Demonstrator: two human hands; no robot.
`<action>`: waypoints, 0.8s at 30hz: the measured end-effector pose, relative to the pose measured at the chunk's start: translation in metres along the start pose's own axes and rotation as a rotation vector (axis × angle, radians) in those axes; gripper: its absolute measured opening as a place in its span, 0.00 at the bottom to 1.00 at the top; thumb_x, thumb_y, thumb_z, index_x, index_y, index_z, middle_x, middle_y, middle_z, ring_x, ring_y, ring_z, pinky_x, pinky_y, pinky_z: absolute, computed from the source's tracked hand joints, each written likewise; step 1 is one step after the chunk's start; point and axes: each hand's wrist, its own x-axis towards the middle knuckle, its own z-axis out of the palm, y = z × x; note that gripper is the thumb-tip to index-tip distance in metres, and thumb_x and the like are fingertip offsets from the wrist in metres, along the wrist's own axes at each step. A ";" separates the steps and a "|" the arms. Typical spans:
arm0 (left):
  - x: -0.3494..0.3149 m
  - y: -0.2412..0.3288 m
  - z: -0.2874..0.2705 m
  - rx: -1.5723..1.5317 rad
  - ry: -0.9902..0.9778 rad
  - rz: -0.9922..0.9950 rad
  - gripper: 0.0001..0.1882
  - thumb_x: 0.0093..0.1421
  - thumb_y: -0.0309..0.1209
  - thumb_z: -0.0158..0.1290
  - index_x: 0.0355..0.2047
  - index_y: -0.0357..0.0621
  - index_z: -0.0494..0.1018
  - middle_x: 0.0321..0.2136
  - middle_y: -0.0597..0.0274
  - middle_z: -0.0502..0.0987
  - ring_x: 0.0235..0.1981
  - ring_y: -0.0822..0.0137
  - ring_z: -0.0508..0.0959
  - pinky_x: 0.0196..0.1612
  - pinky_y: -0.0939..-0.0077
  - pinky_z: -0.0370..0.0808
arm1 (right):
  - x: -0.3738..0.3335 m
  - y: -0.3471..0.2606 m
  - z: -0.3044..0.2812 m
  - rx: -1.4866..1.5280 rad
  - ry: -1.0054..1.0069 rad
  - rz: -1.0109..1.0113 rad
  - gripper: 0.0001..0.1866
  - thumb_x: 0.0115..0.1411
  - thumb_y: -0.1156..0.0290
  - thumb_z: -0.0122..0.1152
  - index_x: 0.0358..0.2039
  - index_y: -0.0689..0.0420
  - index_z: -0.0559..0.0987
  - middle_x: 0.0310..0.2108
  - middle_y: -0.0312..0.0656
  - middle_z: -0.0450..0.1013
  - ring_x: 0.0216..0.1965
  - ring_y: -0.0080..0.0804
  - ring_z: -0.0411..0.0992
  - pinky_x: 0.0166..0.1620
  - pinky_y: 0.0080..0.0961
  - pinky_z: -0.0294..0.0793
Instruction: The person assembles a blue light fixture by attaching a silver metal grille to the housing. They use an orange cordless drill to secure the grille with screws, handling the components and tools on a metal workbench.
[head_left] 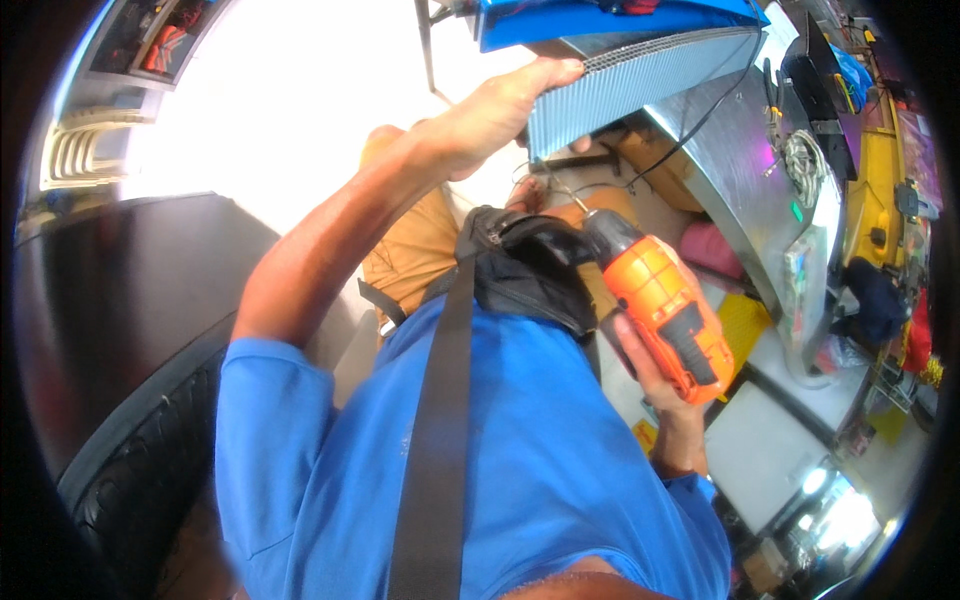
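The left hand (492,112) pinches the left end of a blue-grey corrugated panel (640,88), thumb on its upper edge and fingers underneath; the right hand (652,375) is wrapped round the grip of an orange drill (668,310); the drill is held in the air between the person's body and the left edge of the metal bench (735,180), its long axis slanting from the lower right up to the upper left, its black chuck (608,236) foremost; the thin drill bit (573,193) points up and left at the lower left corner of the panel, though whether its tip touches cannot be told; the panel's long axis runs from the left hand rightward and slightly up, its ribbed face toward the person, its right end overlapping the far left corner of the bench in this view; a black cable (690,138) curves down past that right end; behind the panel lies a flat blue piece (600,25); close below the chuck, a black waist pouch (530,268) sits against the blue shirt (540,440); under the bench's left edge stands a cardboard box (655,165); on the bench, toward its right edge, lies a coiled grey cable (803,165); at the lower left is a black tyre (150,440).
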 end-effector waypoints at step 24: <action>0.002 -0.007 0.000 -0.066 -0.018 -0.012 0.25 0.73 0.50 0.44 0.48 0.41 0.77 0.36 0.56 0.83 0.39 0.69 0.83 0.46 0.72 0.79 | 0.004 -0.003 -0.007 0.002 -0.024 0.052 0.25 0.53 0.75 0.73 0.52 0.62 0.81 0.56 0.54 0.77 0.57 0.49 0.76 0.63 0.39 0.69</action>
